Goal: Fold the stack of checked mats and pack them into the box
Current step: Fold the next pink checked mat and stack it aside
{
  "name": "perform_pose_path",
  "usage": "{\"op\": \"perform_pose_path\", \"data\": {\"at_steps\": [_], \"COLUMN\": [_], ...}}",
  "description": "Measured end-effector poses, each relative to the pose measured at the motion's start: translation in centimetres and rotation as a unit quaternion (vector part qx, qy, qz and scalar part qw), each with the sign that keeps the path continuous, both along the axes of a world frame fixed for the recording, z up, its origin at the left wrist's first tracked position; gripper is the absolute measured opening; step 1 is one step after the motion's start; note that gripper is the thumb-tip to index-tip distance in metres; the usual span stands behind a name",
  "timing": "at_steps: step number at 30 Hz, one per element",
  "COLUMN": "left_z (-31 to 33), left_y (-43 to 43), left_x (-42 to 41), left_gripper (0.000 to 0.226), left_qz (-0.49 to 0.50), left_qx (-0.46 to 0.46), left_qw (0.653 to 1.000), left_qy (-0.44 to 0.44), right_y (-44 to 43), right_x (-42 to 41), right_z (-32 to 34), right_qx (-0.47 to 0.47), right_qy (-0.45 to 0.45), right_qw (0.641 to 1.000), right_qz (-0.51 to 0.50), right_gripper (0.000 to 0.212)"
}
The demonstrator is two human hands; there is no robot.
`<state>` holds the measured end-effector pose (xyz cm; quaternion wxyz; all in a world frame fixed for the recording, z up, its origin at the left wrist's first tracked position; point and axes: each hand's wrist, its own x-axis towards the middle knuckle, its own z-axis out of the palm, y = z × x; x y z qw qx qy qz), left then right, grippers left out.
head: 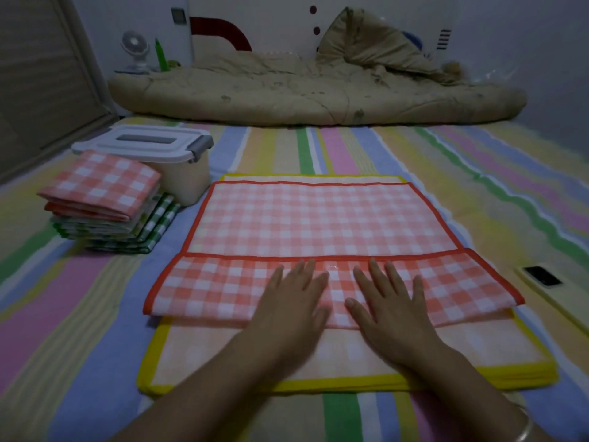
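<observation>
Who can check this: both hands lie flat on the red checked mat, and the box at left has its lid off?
Wrong: the head view shows the lid on the box. The left hand and right hand do lie flat on the red checked mat.

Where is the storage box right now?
In the head view, the box stands at upper left, lid on, just behind the pile of folded mats and left of the red checked mat.
</observation>
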<state>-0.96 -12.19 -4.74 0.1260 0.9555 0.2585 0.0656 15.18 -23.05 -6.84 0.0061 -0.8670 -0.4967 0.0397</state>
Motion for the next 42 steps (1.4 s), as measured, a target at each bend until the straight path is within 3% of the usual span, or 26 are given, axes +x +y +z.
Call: {"op": "perform_pose_path", "data": {"at_steps": [8, 17, 22, 25, 29, 31, 33, 35, 38, 42], "left_z": [-2.4, -3.7, -4.1, -4.1, -2.8, -1.4, 0.0, 0.9, 0.3, 0.1], "left_y": [3.7, 9.2, 9.6, 9.7, 9.6, 8.3, 6.6, 4.5, 2.3, 1.7], "left_x": [-2.6, -8.7, -8.7, -8.5, -8.6, -8.4, -7.6, -6.5, -5.3, -4.3], "left_gripper": [0.072, 0.085, 0.083, 0.086, 0.109, 0.09, 0.059, 0.045, 0.051, 0.054], "left_qz": [-0.014, 0.05, 0.05, 0.052, 0.073, 0.053, -0.011, -0.095, -0.163, -0.126], "left_qx": [0.046, 0.046, 0.028, 0.016, -0.032, 0.056, 0.151, 0.164, 0.156, 0.135], "left_qw": [0.994, 0.995, 0.996, 0.997, 0.997, 0.996, 0.984, 0.975, 0.974, 0.983], "left_qy": [0.094, 0.074, 0.061, 0.061, 0.014, -0.032, -0.098, -0.111, -0.027, 0.005], "right_y": [0.0, -0.3, -2.8, -3.6, -3.5, -3.8, -4.3, -4.3, -3.8, -3.0], "right_x": [0.2, 1.0, 3.4, 4.7, 5.3, 5.2, 4.4, 3.0, 0.8, -0.4], "right_z": [-0.4, -0.5, 0.1, 0.4, 1.2, 1.9, 2.6, 3.1, 3.1, 2.5], "right_qx": [-0.01, -0.013, -0.039, -0.04, 0.015, 0.038, 0.045, 0.031, -0.026, -0.031], "right_qy": [-0.008, -0.002, -0.013, 0.022, 0.115, 0.127, 0.077, 0.061, 0.03, -0.007], "right_qw": [1.0, 1.0, 0.996, 0.992, 0.983, 0.982, 0.993, 0.997, 0.99, 0.989], "right_qz": [-0.003, 0.002, -0.08, -0.122, -0.139, -0.132, -0.073, 0.027, 0.134, 0.143], "right_gripper": [0.089, 0.092, 0.085, 0.082, 0.073, 0.082, 0.089, 0.084, 0.088, 0.086]}}
